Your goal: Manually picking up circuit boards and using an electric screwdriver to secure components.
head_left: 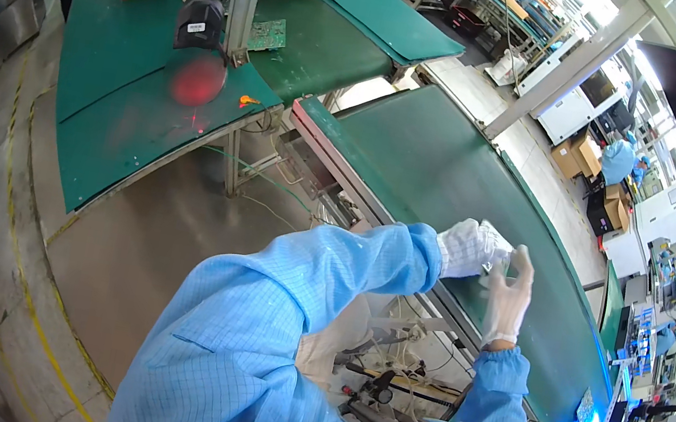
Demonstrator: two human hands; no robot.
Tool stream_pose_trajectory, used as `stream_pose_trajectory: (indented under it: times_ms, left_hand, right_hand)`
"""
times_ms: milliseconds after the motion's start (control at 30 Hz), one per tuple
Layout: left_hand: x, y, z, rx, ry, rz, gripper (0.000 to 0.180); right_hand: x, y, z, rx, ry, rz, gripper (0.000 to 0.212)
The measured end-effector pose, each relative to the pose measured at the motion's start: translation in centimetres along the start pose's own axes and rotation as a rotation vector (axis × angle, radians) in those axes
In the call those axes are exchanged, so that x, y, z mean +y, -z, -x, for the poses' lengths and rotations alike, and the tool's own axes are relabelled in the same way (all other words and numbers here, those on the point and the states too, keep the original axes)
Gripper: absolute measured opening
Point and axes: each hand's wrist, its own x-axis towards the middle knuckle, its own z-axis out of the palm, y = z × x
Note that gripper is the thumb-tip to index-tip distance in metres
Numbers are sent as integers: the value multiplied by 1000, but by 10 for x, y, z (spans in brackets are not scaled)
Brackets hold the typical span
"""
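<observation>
My two hands, both in white gloves, meet above the green conveyor belt (453, 173). My left hand (465, 248) reaches across from the left with its fingers folded together. Beside it, my right hand (508, 302) points up, with thumb and fingers bent toward the left one's fingertips. A small whitish patch shows where the fingers come together; whether it is a separate thing or glove cloth I cannot make out. Blue checked sleeves cover both forearms.
A green-topped table (116, 109) at the left bears a black scanner-like device (201, 22), a red-lit spot and a small orange item (248, 102). A green circuit board (268, 35) lies behind the post. Another board (585, 412) sits at the belt's near right end, beside blue light.
</observation>
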Motion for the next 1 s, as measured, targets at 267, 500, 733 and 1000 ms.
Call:
stream_pose_trajectory:
  times_ms: [267,500,733,1000]
  left_hand:
    - [19,21,-18,-250,-221,-216,60]
    - [10,-22,-35,-307,-78,-40,23]
    - [-61,57,15,351,822,1631,29]
    - [-63,169,130,488,912,1995,35]
  right_hand:
    - [23,64,17,97,-110,-100,53]
    - [11,79,59,44,-157,-92,50]
    - [14,110,115,39,-45,-591,71]
    - [-45,58,138,137,220,-637,69]
